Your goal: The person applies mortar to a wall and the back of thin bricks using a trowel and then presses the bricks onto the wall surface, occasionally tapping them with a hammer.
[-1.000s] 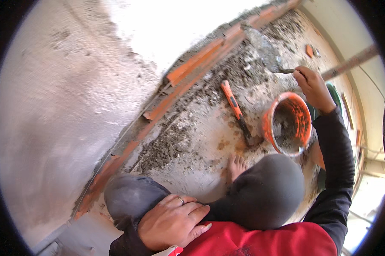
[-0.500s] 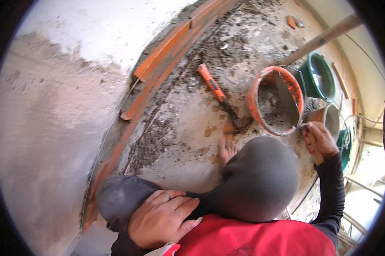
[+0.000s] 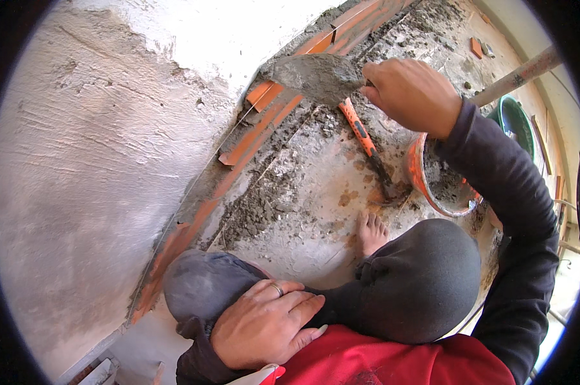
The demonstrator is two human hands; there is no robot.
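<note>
My right hand [image 3: 412,93] is shut on a trowel [image 3: 315,77] loaded with grey mortar, held over the row of orange bricks [image 3: 264,128] at the foot of the plastered wall [image 3: 110,141]. My left hand [image 3: 264,321] rests flat on my left knee [image 3: 197,282], fingers spread, holding nothing. An orange bucket [image 3: 415,170] with mortar in it stands under my right forearm. My right knee [image 3: 424,282] and a bare foot [image 3: 370,234] show below it.
An orange-handled hammer [image 3: 360,131] lies on the mortar-strewn floor between the bricks and the bucket. A green bucket [image 3: 518,122] and a long wooden pole [image 3: 514,77] are at the right. Loose mortar lumps [image 3: 258,212] lie along the brick row.
My right hand has lifted the trowel out of the orange bucket, now full of mortar, and carried it left to the brick row. My left hand stayed on the knee.
</note>
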